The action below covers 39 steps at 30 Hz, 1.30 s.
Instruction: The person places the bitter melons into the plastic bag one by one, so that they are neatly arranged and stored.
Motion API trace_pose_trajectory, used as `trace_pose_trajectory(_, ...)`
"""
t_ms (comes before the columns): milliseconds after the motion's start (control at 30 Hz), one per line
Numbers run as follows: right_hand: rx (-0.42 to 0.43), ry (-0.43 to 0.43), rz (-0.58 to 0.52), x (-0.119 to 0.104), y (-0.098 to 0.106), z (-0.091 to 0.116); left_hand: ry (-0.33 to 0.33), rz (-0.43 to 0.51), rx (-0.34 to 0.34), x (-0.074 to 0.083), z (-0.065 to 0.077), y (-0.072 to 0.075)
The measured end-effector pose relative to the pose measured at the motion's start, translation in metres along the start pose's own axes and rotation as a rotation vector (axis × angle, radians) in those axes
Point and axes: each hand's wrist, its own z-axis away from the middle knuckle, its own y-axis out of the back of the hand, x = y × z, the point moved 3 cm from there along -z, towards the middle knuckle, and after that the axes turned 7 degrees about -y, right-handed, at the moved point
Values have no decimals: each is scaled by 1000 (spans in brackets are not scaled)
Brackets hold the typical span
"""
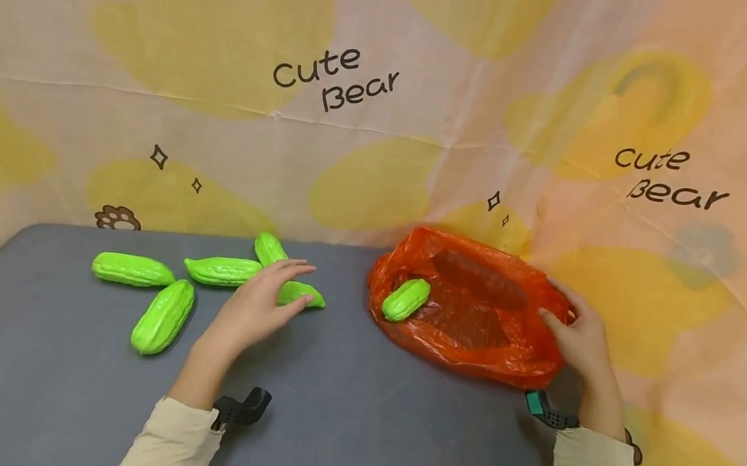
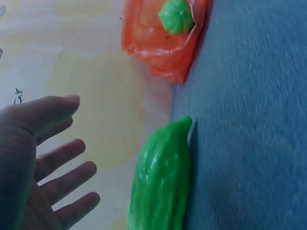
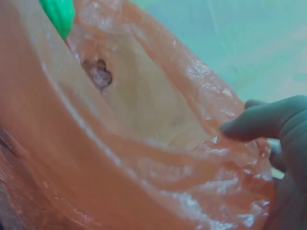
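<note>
A red plastic bag lies with its mouth open on the right part of the table. At its right rim, my right hand pinches the plastic, thumb inside and fingers behind, as the right wrist view also shows. One bright green bitter melon rests at the bag's left side, within the mouth. My left hand hovers with spread fingers over more bitter melons, holding nothing. Beneath it, one bitter melon is partly hidden; in the left wrist view a bitter melon lies beside the fingers, apart from them.
Several bitter melons lie left of the bag, among them a bitter melon nearest the front and a bitter melon farthest left. The grey table ends against a printed cloth backdrop behind and at the right.
</note>
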Motion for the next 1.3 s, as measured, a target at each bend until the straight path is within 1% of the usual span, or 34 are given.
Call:
trace_pose_trajectory(100,21,39,12,-4,0,-2,3,-33,-20,-9,3,0)
trace_pose_trajectory(233,-5,83,30,-8,-4,-5,28,-64,-60,-21,5,1)
trace_pose_trajectory(367,-46,74,13,-9,-8,-8,36,-83,-82,-31,7,1)
trace_pose_trajectory(467,-59,51,11,-8,-10,-10,32,-91,-86,-37,7,0)
trace_pose_trajectory(600,-75,46,58,-8,-12,-15,30,-110,-85,-43,6,-3)
trace_pose_trajectory(733,-79,76,114,-10,-15,-24,33,-125,-73,-47,5,-7)
trace_pose_trajectory(867,-44,105,142,-11,-13,-30,29,-124,-57,-49,6,-10)
trace_pose_trajectory(1000,18,137,176,-11,-9,-31,31,-126,-70,-50,6,-9)
trace_pose_trajectory(1067,52,154,177,-12,-7,-30,27,-132,-80,-50,6,-8)
trace_pose_trajectory(1167,94,167,149,-13,-4,-29,16,-130,-90,-50,4,-7)
trace_pose_trajectory(1300,106,178,126,-13,-1,-28,32,-111,-115,-48,2,-7)
